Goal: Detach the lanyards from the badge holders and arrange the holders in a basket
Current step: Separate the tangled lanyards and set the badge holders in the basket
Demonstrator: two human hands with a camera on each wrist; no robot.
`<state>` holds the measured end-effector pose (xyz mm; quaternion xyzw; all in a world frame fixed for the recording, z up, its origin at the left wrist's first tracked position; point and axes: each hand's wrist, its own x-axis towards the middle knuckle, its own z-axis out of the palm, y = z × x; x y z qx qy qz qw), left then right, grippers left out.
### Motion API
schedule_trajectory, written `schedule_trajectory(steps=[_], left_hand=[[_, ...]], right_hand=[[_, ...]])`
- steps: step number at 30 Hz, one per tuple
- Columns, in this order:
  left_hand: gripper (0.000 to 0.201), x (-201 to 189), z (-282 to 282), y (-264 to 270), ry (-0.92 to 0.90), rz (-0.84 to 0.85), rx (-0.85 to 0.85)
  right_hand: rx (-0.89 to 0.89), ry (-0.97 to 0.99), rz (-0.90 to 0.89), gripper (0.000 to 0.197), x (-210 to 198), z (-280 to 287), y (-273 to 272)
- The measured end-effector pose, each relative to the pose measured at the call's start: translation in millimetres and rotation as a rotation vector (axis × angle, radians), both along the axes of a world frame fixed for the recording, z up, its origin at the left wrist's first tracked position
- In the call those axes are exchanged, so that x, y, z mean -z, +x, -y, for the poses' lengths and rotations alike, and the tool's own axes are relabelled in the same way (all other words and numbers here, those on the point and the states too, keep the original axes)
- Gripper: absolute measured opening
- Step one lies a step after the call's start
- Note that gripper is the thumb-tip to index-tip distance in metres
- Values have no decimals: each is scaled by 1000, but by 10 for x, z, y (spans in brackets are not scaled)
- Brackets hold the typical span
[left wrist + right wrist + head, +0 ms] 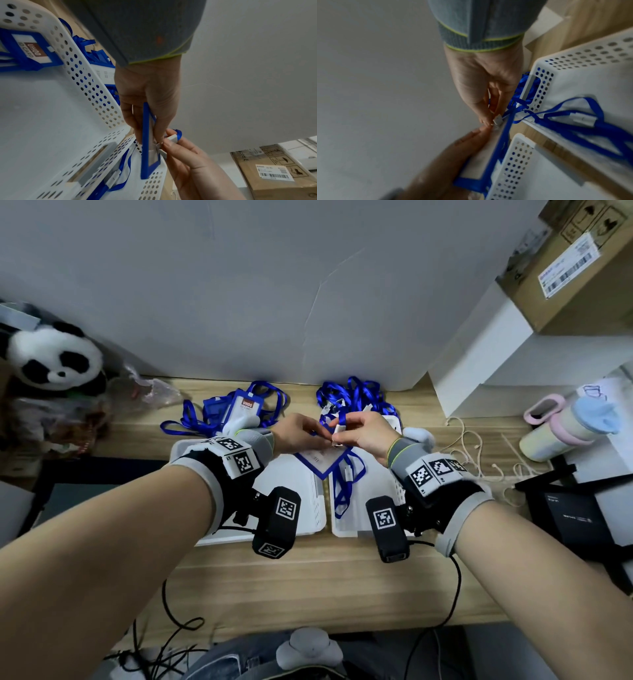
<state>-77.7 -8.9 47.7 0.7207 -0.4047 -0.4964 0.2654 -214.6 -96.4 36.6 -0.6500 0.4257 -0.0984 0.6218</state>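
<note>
— Step in hand? Left hand (297,432) gripping blue-framed clear plastic badge holder (323,462) above two white perforated plastic baskets (310,501); right hand (362,433) pinching white clip (337,436) of blue ribbon lanyard (344,491).

— Best held steady, clip squeezed, pulled straight off. Surroundings?

— Light wooden desk (308,583), grey wall (274,285), plush panda (54,357), cardboard box (579,275).

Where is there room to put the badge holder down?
The left white basket shows bare floor. So does the wooden table strip nearest the person, below both baskets. Crowded: the right basket holds a lanyard, and the far edge holds lanyard piles.
</note>
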Motion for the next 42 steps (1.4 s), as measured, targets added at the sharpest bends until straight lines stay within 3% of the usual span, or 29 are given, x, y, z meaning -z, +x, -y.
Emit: schedule_trajectory(steps=[3, 6, 7, 10, 12, 20, 23, 27, 39, 42], left_hand=[[17, 19, -25, 6, 1, 26, -6], [28, 20, -73, 34, 26, 15, -16], [33, 24, -97, 51, 30, 6, -28], [46, 34, -175, 107, 42, -6, -59], [49, 47, -220, 144, 49, -10, -74], [29, 45, -313, 223, 76, -111, -56], [22, 29, -327, 222, 66, -165, -56], [19, 4, -338, 229, 85, -176, -48], [19, 8, -357, 261, 112, -222, -71], [18, 7, -347, 247, 120, -236, -80]], right_hand=[[-49, -171, -131, 15, 48, -47, 3], [-107, -320, -283, 8, 97, -63, -9], [-82, -294, -273, 7, 100, -68, -7], [58, -158, -165, 26, 94, -59, -12], [89, -148, -127, 20, 70, -62, -15], [200, 79, 63, 20, 80, -98, 26], [184, 54, 38, 7, 65, -154, 80], [51, -127, -81, 18, 72, -198, 110], [68, -92, -19, 27, 59, -283, 164], [93, -92, -21, 46, 63, -295, 189]])
